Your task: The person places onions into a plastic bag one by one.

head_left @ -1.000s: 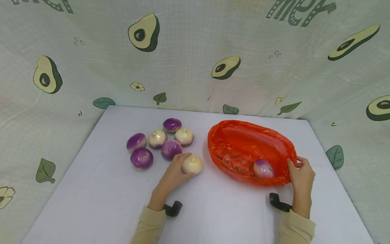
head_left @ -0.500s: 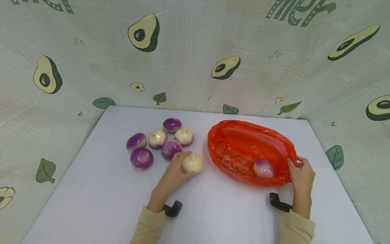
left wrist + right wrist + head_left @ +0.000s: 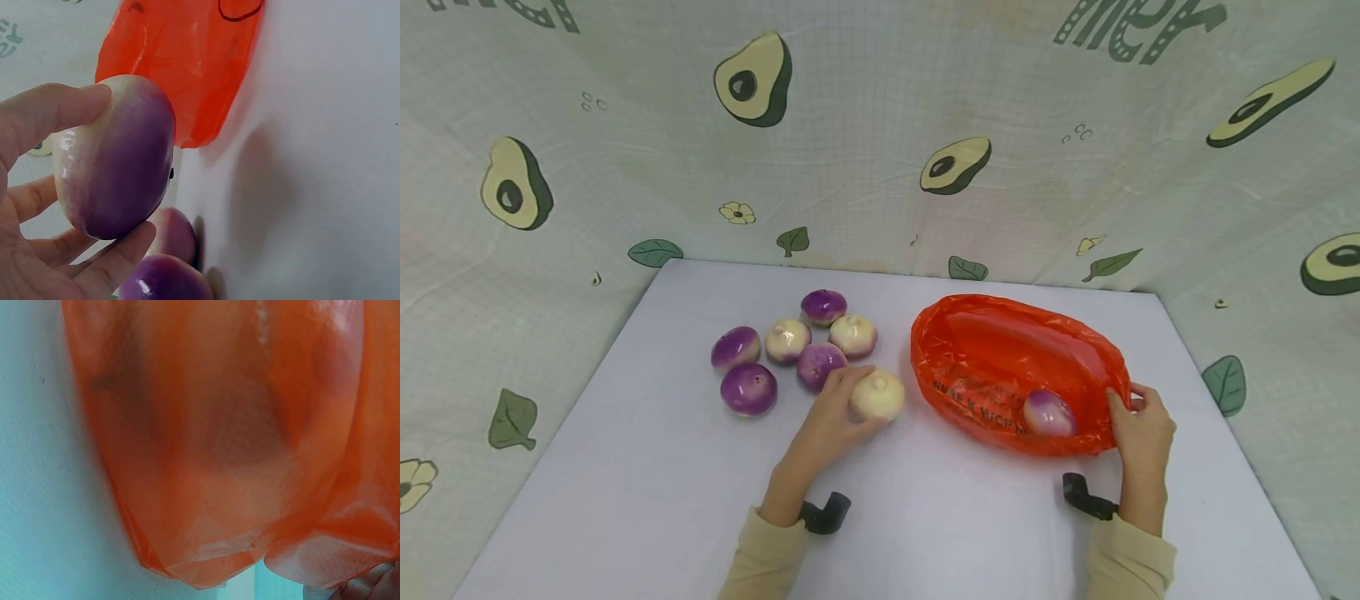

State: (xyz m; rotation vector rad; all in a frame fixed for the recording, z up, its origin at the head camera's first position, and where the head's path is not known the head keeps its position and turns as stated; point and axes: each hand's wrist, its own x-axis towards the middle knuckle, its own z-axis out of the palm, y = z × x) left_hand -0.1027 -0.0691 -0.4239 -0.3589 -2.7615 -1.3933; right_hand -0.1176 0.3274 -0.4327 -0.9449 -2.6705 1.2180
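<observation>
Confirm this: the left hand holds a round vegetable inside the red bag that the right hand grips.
Not inside: the head view shows the left hand holding the round vegetable outside the red bag, which the right hand does grip.

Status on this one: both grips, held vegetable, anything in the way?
Left grip holds vegetable, raised off table. Right grip pinches bag by rim; second vegetable inside. No object visible between held vegetable and bag.
</observation>
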